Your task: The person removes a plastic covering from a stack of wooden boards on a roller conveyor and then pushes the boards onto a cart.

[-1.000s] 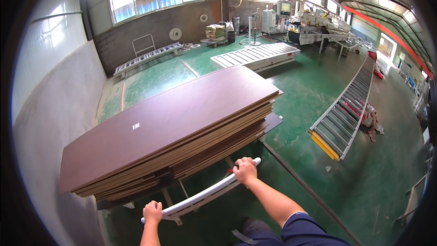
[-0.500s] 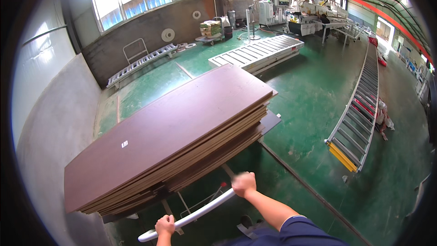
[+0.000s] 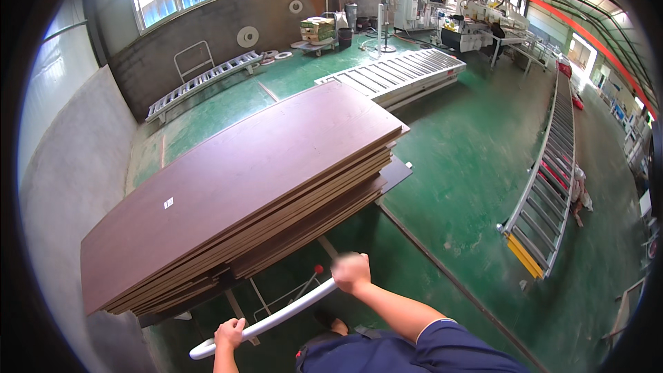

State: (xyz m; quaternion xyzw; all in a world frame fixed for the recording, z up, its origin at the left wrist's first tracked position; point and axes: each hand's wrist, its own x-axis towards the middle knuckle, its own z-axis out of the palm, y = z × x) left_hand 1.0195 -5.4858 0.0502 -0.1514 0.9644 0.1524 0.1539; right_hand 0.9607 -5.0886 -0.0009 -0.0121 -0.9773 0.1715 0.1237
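A white push handle (image 3: 286, 313), a thick curved bar, runs across the lower middle. Near its lower left end my left hand (image 3: 229, 333) is closed around it. My right hand (image 3: 351, 273) grips the upper right end, and its knuckles look blurred. Beyond the bar lies a stack of large brown panels (image 3: 255, 166), its layers slightly uneven at the edges. A small white label (image 3: 168, 203) is stuck on the top panel. Thin metal rods with a red knob (image 3: 318, 269) show between the bar and the stack.
A white roller conveyor (image 3: 394, 76) stands behind the stack. To the right runs a long roller conveyor (image 3: 545, 186) with a yellow end (image 3: 525, 255). A trolley with rollers (image 3: 204, 86) is by the back wall. A grey wall (image 3: 76, 186) rises close on the left. A machine (image 3: 476, 24) stands far off.
The stack, the bar and both hands have shifted left in the picture, and the stack sits slightly higher. Both hands keep their grip. A foot now shows below the bar.
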